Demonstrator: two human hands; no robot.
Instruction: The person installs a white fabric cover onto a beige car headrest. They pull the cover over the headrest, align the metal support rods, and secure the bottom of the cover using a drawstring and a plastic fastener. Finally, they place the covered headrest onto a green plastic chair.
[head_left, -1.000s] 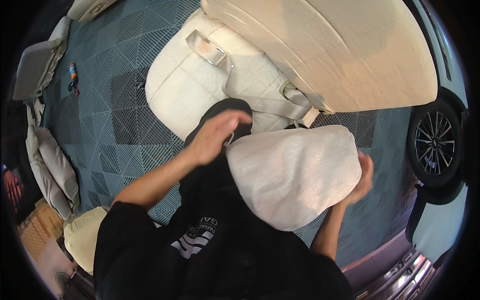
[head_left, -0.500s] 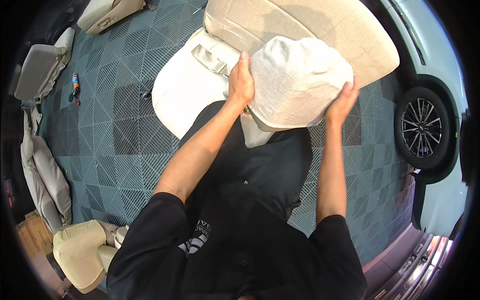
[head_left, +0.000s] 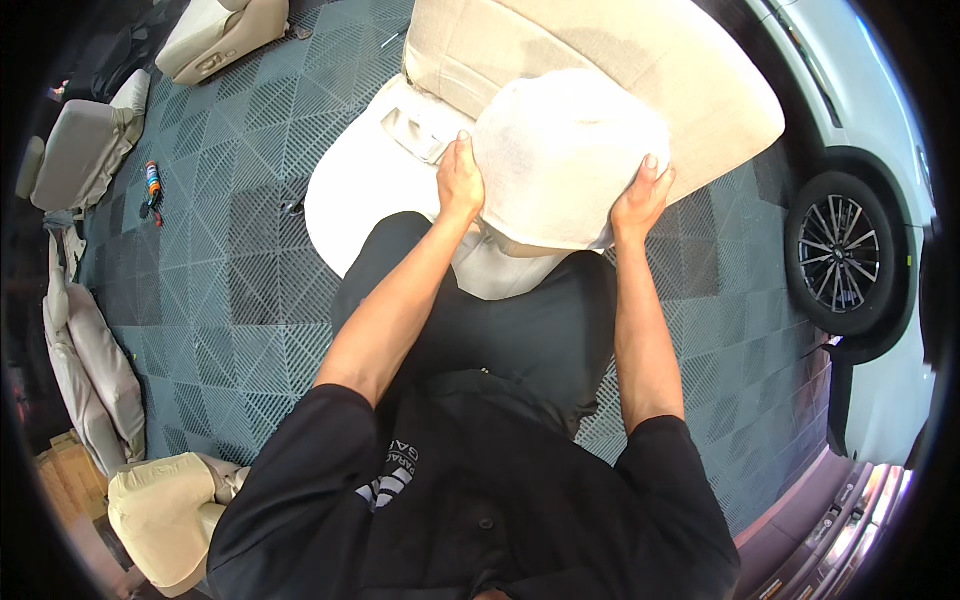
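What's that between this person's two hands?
In the head view, a pale cloth-covered piece fills the space between the left hand and the right hand.

Big seat [head_left: 715, 115] cut off above and partly hidden behind a pale cloth piece [head_left: 570, 160], left hand [head_left: 460, 186] and right hand [head_left: 640, 204] partly behind the cloth, car [head_left: 885, 400] right of the seat cut off, orange-blue item [head_left: 152, 180] left of the seat too small to tell
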